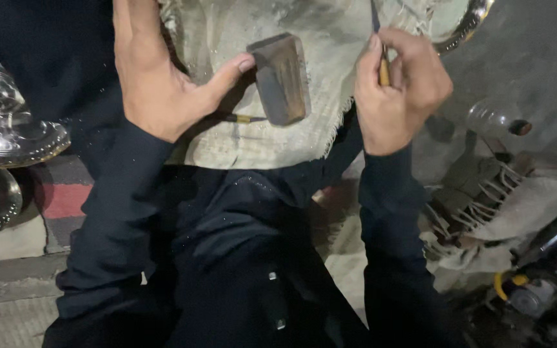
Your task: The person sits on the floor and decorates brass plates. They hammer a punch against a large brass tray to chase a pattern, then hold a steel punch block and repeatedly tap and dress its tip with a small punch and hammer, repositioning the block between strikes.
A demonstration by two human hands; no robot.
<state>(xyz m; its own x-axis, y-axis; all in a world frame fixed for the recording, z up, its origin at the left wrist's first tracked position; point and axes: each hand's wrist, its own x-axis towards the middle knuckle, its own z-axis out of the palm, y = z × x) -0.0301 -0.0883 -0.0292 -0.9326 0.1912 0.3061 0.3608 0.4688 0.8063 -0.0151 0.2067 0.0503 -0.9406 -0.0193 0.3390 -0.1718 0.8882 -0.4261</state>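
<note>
At far left lie embossed metal plates. The left hand lies on a pale cloth, fingers spread, thumb touching a dark wooden block that rests on the cloth. The right hand has its fingers clamped on a thin tool with a wooden handle, tip pointing up at the cloth's top edge. This looks like mid-work with the tool; the next stroke needs the block kept steady.
</note>
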